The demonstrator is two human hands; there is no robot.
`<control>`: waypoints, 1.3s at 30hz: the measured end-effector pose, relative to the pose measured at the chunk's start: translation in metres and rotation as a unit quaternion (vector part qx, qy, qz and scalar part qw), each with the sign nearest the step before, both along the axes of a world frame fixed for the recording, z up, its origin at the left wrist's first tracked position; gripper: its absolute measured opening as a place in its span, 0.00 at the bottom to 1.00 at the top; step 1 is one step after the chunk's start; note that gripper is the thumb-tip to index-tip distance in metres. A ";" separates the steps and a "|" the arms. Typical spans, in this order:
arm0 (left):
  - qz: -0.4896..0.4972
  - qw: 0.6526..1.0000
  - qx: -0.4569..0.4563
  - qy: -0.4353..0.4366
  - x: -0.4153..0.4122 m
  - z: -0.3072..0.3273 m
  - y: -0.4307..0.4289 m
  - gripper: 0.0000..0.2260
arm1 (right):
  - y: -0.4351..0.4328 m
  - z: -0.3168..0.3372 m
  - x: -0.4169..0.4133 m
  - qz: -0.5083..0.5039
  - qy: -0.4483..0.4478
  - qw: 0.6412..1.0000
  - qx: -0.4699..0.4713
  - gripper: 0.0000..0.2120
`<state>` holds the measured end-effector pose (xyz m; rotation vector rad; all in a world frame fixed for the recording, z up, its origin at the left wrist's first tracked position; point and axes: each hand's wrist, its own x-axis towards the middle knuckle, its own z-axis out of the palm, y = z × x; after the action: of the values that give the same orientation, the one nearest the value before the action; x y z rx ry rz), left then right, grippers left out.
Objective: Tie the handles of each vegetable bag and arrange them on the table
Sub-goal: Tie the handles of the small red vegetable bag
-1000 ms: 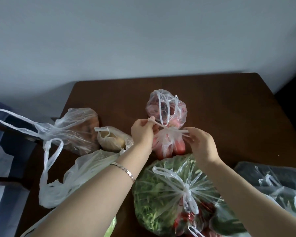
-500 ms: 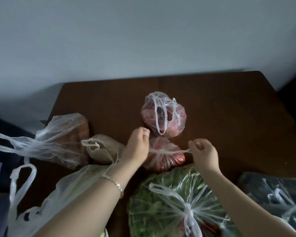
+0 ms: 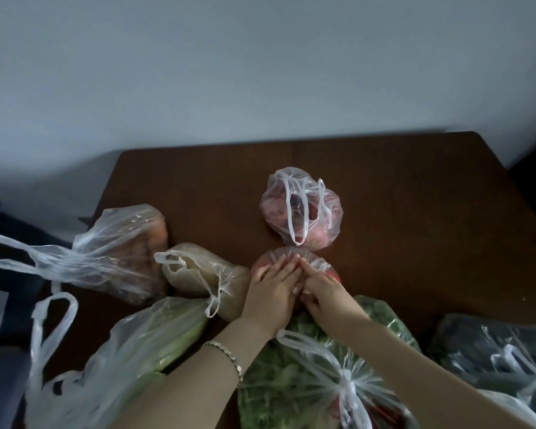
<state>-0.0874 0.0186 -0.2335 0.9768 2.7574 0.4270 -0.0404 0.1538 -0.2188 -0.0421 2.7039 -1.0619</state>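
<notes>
A small clear bag of red vegetables (image 3: 294, 253) lies mid-table, and both my hands meet on top of it. My left hand (image 3: 271, 294) lays its fingers fairly straight over the bag; its thumb is hidden. My right hand (image 3: 327, 292) points its index finger at the left fingertips, with the other fingers curled underneath. The bag's handles are hidden under my hands. Just behind it sits a second red-vegetable bag (image 3: 302, 210) with loose handles. A tied bag of greens (image 3: 316, 376) lies under my forearms.
On the left of the brown table (image 3: 415, 212) lie a carrot bag (image 3: 127, 252), a beige bag (image 3: 198, 274) and a pale green vegetable bag (image 3: 130, 357), all with loose handles. A dark-vegetable bag (image 3: 495, 354) sits at the right. The table's left edge is close to the carrot bag.
My hands, which were pulling the small red bag's handles apart, have come together on top of it. The stretched handles are no longer visible. The view has tilted slightly.
</notes>
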 end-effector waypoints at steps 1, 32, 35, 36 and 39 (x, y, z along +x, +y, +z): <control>0.039 0.996 0.070 -0.043 -0.001 0.003 0.002 0.20 | 0.003 0.007 0.000 -0.053 -0.008 0.997 -0.053 0.10; 0.308 0.759 0.343 -0.459 -0.031 0.071 0.024 0.29 | 0.018 0.050 -0.010 -0.226 -0.025 0.955 -0.192 0.13; 0.324 0.729 0.333 -0.503 -0.032 0.079 0.030 0.29 | -0.002 0.038 -0.008 -0.182 -0.002 0.968 -0.175 0.09; 0.328 0.732 0.335 -0.494 -0.033 0.080 0.031 0.28 | -0.006 0.036 -0.011 -0.210 0.005 0.958 -0.195 0.08; 0.335 0.795 0.336 -0.379 -0.029 0.085 0.030 0.23 | -0.010 0.034 -0.017 -0.309 -0.021 0.915 -0.258 0.10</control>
<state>-0.1161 0.0489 -0.1488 -0.1969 2.0645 1.5702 -0.0578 0.1437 -0.1853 0.7792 2.3529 -1.8935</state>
